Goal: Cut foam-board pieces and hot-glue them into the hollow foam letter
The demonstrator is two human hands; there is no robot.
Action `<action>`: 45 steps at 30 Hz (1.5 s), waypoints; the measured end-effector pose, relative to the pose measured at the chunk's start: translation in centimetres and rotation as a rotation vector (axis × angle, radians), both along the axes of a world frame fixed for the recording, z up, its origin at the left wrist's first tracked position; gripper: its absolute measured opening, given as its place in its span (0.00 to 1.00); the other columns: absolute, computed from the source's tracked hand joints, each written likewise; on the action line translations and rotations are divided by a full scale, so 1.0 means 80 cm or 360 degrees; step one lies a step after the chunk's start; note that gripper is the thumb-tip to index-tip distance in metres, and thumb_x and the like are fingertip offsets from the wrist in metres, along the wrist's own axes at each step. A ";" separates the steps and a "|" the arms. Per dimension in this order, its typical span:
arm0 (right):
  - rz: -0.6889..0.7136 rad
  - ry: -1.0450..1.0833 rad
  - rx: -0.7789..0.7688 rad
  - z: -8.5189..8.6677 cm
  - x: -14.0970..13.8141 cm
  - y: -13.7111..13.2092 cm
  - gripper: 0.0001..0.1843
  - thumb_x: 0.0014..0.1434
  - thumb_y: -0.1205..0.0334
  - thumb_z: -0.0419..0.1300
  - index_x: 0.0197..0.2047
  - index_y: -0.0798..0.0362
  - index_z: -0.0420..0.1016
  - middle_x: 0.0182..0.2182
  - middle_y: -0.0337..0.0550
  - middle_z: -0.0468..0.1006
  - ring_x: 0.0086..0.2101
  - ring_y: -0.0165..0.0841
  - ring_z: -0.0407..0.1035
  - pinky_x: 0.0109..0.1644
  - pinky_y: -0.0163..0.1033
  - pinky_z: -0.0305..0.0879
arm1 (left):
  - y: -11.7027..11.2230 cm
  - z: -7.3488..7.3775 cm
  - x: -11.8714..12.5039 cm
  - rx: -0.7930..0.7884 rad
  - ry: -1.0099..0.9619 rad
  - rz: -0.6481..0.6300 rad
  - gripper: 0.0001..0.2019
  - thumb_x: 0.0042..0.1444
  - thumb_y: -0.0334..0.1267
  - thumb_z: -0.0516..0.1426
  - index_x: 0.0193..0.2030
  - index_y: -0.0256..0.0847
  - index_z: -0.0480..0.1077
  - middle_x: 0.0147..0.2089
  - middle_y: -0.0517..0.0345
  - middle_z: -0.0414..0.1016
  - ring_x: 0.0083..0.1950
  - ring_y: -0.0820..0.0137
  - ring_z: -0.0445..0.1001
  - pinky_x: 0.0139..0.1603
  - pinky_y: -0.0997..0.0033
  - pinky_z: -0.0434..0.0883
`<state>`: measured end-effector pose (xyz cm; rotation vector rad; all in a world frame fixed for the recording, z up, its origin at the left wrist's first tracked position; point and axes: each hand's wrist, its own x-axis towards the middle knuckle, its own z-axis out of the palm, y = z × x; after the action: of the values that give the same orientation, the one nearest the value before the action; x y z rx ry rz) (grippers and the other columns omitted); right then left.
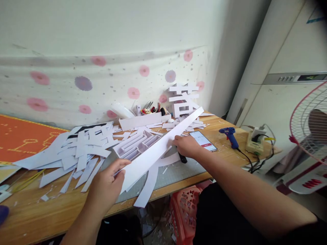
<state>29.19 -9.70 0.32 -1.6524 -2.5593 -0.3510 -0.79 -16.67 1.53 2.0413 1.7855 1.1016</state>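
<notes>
A long white foam-board strip (155, 151) slants across the workspace, held up over a grey cutting mat (190, 173). My left hand (108, 182) grips its near end between thumb and fingers. Farther along its right edge, my right hand (188, 146) is closed on the strip. Just below that hand shows a black handle (182, 158), perhaps a cutter; I cannot tell whether the hand holds it or it lies on the mat. Behind the strip sits a white board model (135, 146) with narrow compartments, partly covered. A curved white offcut (146, 190) overhangs the table's front edge.
White strips (81, 143) are heaped at left. A tool box (141, 120) and stacked white letter-like shapes (183, 98) stand at the back. At right are a phone (203, 140), blue glue gun (231, 136), power strip (254, 144) and fan (311, 119). A red basket (185, 211) stands below.
</notes>
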 end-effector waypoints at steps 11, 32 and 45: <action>0.0937 0.0579 0.0389 0.006 -0.044 -0.022 0.37 0.59 0.43 0.60 0.66 0.52 0.59 0.59 0.54 0.68 0.59 0.45 0.58 0.62 0.58 0.52 | -0.021 0.011 0.000 -0.0120 -0.0615 -0.0224 0.03 0.50 0.36 0.56 0.32 0.43 0.69 0.28 0.63 0.75 0.28 0.70 0.70 0.27 0.74 0.60; 0.0989 0.0841 0.0615 0.029 -0.051 -0.041 0.31 0.58 0.48 0.62 0.61 0.49 0.64 0.50 0.52 0.73 0.51 0.44 0.66 0.59 0.56 0.56 | -0.018 -0.007 0.022 0.0276 -0.0679 -0.0319 0.21 0.61 0.52 0.53 0.56 0.44 0.71 0.57 0.47 0.70 0.57 0.57 0.69 0.54 0.58 0.69; 0.0965 0.0636 0.0598 -0.002 -0.068 -0.035 0.32 0.56 0.59 0.61 0.63 0.54 0.58 0.56 0.56 0.70 0.55 0.45 0.64 0.64 0.60 0.46 | -0.042 -0.012 0.061 -0.0386 -0.1481 -0.0519 0.27 0.54 0.42 0.60 0.61 0.40 0.67 0.56 0.47 0.76 0.55 0.56 0.73 0.52 0.57 0.73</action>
<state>23.79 -12.53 0.20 -0.6896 -2.3445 -0.3708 4.06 -20.02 0.58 1.2600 1.0084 1.3255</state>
